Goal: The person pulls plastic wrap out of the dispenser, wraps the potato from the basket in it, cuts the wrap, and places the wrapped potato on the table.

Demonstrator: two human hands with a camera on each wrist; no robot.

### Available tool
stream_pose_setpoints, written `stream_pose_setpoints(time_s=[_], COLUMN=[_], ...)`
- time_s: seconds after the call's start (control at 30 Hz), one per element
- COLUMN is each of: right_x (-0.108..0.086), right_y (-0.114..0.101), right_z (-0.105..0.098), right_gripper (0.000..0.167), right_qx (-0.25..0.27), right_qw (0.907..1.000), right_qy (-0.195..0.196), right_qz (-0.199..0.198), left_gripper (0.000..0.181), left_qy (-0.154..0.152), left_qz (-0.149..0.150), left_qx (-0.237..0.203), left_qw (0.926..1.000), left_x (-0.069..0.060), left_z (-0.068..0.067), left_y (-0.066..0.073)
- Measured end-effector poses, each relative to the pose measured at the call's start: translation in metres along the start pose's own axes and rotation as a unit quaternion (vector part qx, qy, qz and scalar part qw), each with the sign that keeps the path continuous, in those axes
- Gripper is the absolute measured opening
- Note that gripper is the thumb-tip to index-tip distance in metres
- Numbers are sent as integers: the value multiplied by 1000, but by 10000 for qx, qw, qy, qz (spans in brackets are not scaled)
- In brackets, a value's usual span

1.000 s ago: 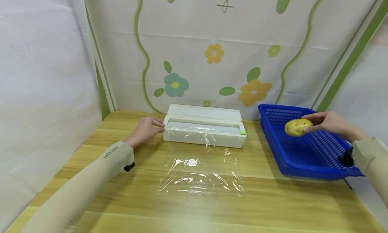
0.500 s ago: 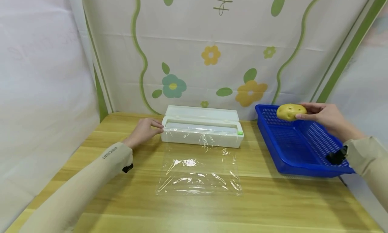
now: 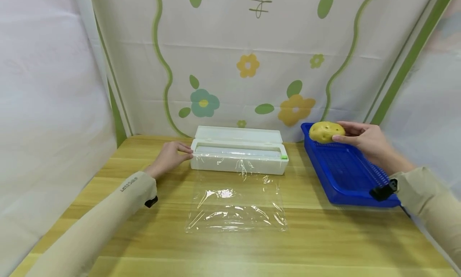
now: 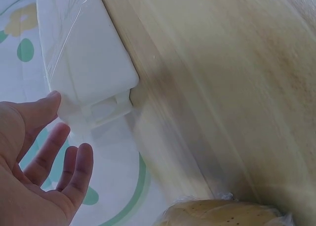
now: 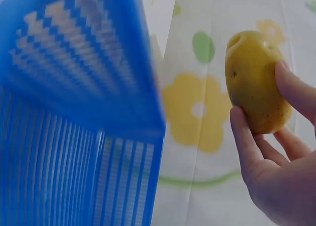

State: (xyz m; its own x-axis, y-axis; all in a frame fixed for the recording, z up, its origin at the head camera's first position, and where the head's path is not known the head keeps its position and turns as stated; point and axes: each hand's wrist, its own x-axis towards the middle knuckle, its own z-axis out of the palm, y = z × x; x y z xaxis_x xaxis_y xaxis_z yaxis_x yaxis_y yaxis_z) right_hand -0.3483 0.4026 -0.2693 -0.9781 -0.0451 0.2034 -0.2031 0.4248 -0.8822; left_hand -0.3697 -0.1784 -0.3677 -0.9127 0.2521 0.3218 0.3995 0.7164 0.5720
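Note:
A yellow potato (image 3: 326, 132) is held between the thumb and fingers of my right hand (image 3: 369, 143), raised over the far left corner of a blue plastic basket (image 3: 333, 185). In the right wrist view the potato (image 5: 256, 83) is apart from the basket wall. My left hand (image 3: 169, 159) pinches the left end of a white cling film box (image 3: 237, 163), thumb and forefinger at its corner. The box's lid (image 3: 239, 134) stands up at the back. Clear cling film (image 3: 235, 205) runs from the box forward over the table.
A green slider (image 3: 284, 157) sits at the box's right end. In the left wrist view, a speckled yellow-brown thing in clear film (image 4: 222, 213) lies on the wooden table (image 3: 230, 253). A flowered cloth (image 3: 223, 37) hangs behind the table.
My right hand has lifted the potato up and to the left, from over the basket's middle to its far left corner. My left hand has stayed at the box's end.

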Motion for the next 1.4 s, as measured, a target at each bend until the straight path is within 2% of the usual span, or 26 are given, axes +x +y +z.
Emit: stream_pose_setpoints(time_s=[0.23,0.43,0.6,0.73,0.87,1.03,1.17,1.3,1.4], right_x=[-21,-44,-66,-79,-86,-90,-91,-92,-93], right_y=[-15,-28,-31,-32,-30,-21,-15,-11,-10], right_z=[43,102,159,196,222,247,259,265,269], right_gripper=[62,64,63,60,57,55,52,51,52], right_qx=[393,813,1230,1239,1234,1426,1460,1440,1538], right_qw=[9991,9964,9911,9899,9892,9848,9823,9803,9765], right_qy=[-44,-117,-503,-689,-788,-931,-1108,-1295,-1447], right_qz=[-152,-203,-10,0,-21,335,393,383,439], left_gripper=[19,22,32,34,35,31,29,35,40], left_qy=[-103,-66,120,123,-315,-1002,-1468,-1959,-2086], left_qz=[28,-20,31,146,375,776,939,1092,1166], left_qx=[-26,-73,-337,-751,-858,-844,-928,-955,-990], left_qw=[9999,9999,9994,9970,9951,9883,9803,9698,9660], left_x=[-2,-5,-15,-27,-36,-45,-52,-58,-61], left_z=[3,-2,-6,-4,5,15,20,27,32], left_y=[-3,-3,11,29,43,54,62,70,74])
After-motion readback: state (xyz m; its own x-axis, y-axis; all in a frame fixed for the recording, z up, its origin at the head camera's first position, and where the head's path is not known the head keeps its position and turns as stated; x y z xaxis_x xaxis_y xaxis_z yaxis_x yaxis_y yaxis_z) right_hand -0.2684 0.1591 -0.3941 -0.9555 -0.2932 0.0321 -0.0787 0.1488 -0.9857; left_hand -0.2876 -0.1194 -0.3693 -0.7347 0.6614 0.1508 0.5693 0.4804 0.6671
